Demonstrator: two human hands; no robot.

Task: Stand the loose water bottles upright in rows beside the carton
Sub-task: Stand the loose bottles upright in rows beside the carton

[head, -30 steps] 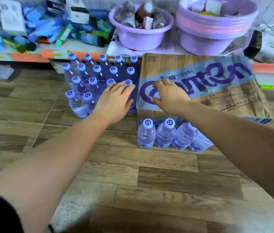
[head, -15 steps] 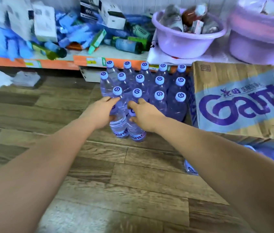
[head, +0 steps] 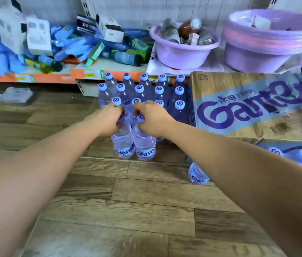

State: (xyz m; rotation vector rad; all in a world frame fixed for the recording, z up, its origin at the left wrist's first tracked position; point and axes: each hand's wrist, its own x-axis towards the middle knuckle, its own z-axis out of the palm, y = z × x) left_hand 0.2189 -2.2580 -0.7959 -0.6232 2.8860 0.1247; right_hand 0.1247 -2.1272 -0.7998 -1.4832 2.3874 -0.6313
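Several clear water bottles with pale blue caps (head: 141, 89) stand upright in rows on the wood floor, just left of the cardboard carton (head: 248, 106). At the front of the rows my left hand (head: 107, 121) grips the neck of one upright bottle (head: 122, 145), and my right hand (head: 152, 119) grips the neck of the bottle beside it (head: 145, 148). Both bottles rest on the floor, touching each other. More bottles (head: 198, 174) sit by the carton's open front end, partly hidden by my right forearm.
A low shelf with an orange edge (head: 53, 77) runs along the back, cluttered with boxes and bottles. Two purple basins (head: 183, 51) (head: 269, 45) sit on it above the carton. Crumpled plastic (head: 16, 96) lies on the floor at left.
My hands left the carton and the back rows and closed on the two front bottles. The view shifted left and moved closer; the two bottles stay at the front of the rows.
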